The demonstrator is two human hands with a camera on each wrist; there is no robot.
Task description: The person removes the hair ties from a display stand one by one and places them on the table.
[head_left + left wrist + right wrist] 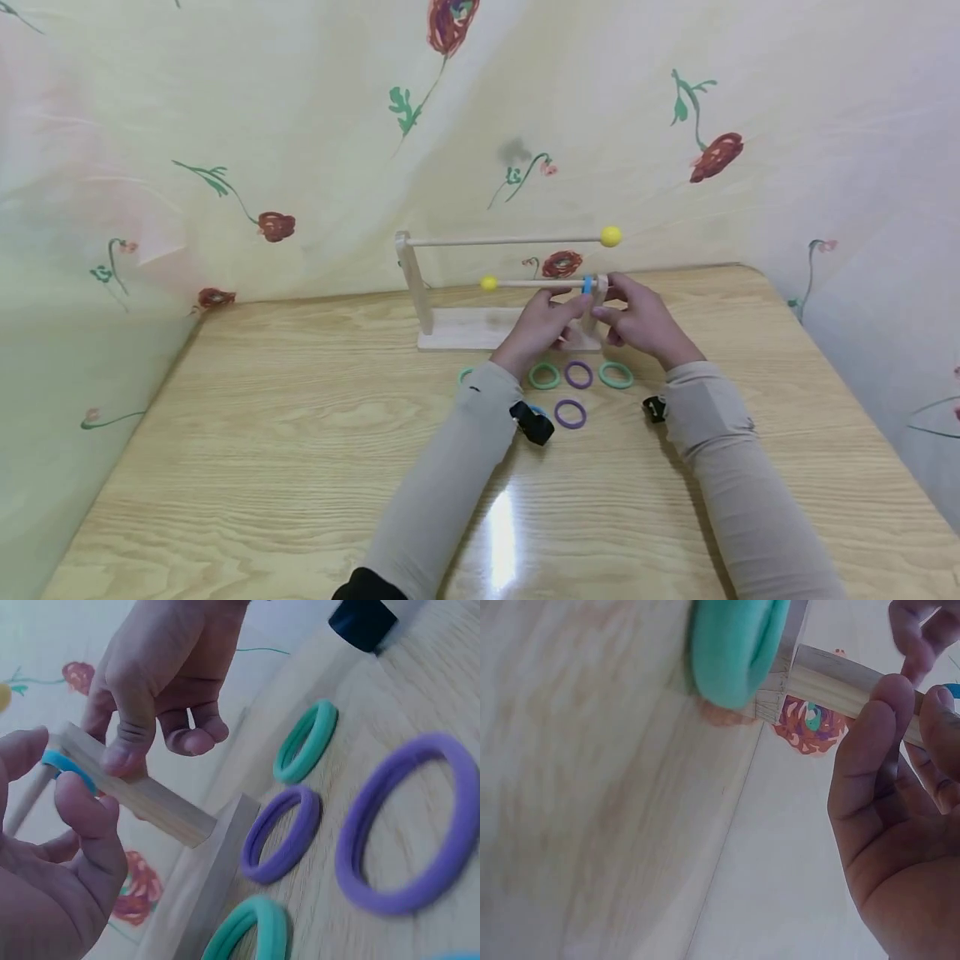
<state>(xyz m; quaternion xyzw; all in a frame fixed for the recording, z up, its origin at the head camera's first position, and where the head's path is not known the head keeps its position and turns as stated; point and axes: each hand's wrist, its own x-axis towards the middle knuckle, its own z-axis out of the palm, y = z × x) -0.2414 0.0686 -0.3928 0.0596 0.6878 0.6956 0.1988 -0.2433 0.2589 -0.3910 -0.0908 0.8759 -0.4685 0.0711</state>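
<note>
A light wooden stand [459, 328] has an upright at each end and two horizontal rods tipped with yellow balls. Round the lower rod, close against the right post [150, 801], sits a blue hair tie [66, 766]. My left hand [534, 327] has its thumb and forefinger at opposite edges of that hair tie, pinching it by the post. From the other side my right hand [643, 321] grips the right post between thumb and fingers. In the right wrist view, the right thumb and fingers hide part of the post.
On the wooden table [285, 433], in front of the stand, lie green hair ties [543, 376] and purple hair ties [570, 414]. Another blue hair tie [538, 411] is partly hidden by the left wrist's black camera [532, 424]. Flower-patterned cloth [322, 150] hangs behind the table.
</note>
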